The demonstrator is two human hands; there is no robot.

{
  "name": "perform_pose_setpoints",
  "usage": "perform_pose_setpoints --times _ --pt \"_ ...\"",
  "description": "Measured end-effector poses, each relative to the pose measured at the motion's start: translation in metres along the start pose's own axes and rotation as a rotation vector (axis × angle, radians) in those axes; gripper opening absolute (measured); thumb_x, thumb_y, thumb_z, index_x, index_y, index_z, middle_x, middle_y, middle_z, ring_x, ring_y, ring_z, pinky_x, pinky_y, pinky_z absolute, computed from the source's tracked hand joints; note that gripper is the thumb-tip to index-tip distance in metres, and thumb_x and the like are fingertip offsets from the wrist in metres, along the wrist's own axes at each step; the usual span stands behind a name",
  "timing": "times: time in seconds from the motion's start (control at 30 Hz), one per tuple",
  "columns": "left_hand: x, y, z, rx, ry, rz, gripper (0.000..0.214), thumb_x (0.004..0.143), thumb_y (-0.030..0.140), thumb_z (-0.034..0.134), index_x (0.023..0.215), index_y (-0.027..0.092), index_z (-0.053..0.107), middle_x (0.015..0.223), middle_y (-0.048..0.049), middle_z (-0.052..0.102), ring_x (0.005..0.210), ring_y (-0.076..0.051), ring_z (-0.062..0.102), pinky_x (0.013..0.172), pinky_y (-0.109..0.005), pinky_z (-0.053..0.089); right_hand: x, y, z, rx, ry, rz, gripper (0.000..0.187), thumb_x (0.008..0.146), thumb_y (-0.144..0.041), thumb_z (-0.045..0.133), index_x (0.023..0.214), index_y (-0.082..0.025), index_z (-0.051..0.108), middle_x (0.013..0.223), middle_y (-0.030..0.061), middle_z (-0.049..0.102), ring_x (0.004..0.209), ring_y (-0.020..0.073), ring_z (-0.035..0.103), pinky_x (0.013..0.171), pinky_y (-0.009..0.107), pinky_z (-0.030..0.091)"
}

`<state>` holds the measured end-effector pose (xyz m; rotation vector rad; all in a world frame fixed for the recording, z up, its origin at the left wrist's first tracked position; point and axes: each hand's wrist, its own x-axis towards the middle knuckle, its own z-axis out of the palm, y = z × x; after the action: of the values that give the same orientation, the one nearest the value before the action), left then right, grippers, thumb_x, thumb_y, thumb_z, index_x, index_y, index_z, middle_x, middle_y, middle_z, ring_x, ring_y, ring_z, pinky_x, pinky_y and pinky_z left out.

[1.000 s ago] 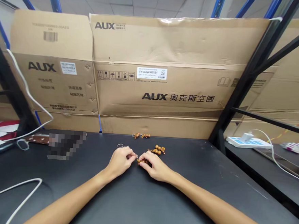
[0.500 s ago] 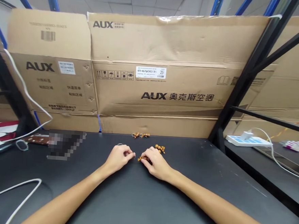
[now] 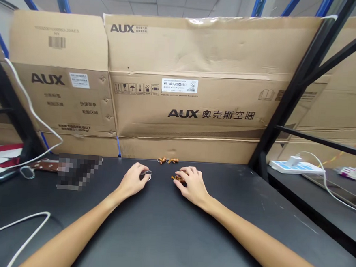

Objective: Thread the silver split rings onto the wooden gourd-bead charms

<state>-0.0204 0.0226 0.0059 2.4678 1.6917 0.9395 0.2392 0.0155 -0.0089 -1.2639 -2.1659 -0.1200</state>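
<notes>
My left hand [image 3: 133,180] is left of the middle of the black table, fingers curled and thumb against thin metal rings [image 3: 149,175]. Part of the rings is hidden behind the fingers. My right hand [image 3: 193,186] rests a short way to the right, thumb apart from the bent fingers. Under its fingertips lie small orange-brown gourd-shaped pendants [image 3: 177,178], mostly covered, so their number does not show. Behind both hands, two similar pendants with rings, a left one [image 3: 163,160] and a right one [image 3: 174,161], lie close to the cardboard.
Cardboard panels [image 3: 209,127] stand along the table's back edge. A white cable [image 3: 33,233] loops at the front left. Farther back on that side are glasses [image 3: 27,172] and a blurred dark patch. On the right, beyond a black post [image 3: 285,104], sits a power strip [image 3: 296,168].
My hands have moved apart: the left went left to the rings, the right slightly right and back. The pendant at my right fingertips shifted back with it, and its fingers have loosened.
</notes>
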Motion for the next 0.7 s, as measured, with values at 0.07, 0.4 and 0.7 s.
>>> perform_pose_setpoints --times 0.07,0.4,0.7 --pt "-0.002 -0.003 0.001 0.053 -0.038 0.053 0.038 0.082 0.040 0.057 0.115 0.022 0.061 0.118 -0.0096 0.059 0.108 -0.027 0.055 0.091 -0.043 0.044 0.000 0.001 0.001 -0.047 -0.027 0.014 0.037 0.084 -0.046 0.057 0.115 -0.027 0.061 0.125 0.0109 0.052 0.119 0.0325 0.037 0.094 0.051 0.029" --pt "0.004 -0.024 0.010 0.033 -0.139 0.122 0.029 0.089 0.033 0.047 0.107 0.020 0.067 0.120 -0.0079 0.064 0.116 -0.024 0.055 0.101 -0.038 0.041 0.003 0.012 0.004 0.046 -0.164 0.068 0.021 0.089 -0.037 0.051 0.098 -0.022 0.061 0.109 0.0077 0.060 0.105 0.0249 0.050 0.085 0.041 0.039" --pt "0.006 -0.029 0.012 0.088 -0.089 0.114 0.029 0.091 0.025 0.042 0.106 0.016 0.066 0.116 -0.0090 0.066 0.110 -0.023 0.060 0.097 -0.037 0.046 0.006 0.020 0.004 0.098 -0.144 0.068 0.012 0.089 -0.026 0.049 0.092 -0.020 0.059 0.103 0.0070 0.061 0.099 0.0212 0.051 0.081 0.033 0.040"
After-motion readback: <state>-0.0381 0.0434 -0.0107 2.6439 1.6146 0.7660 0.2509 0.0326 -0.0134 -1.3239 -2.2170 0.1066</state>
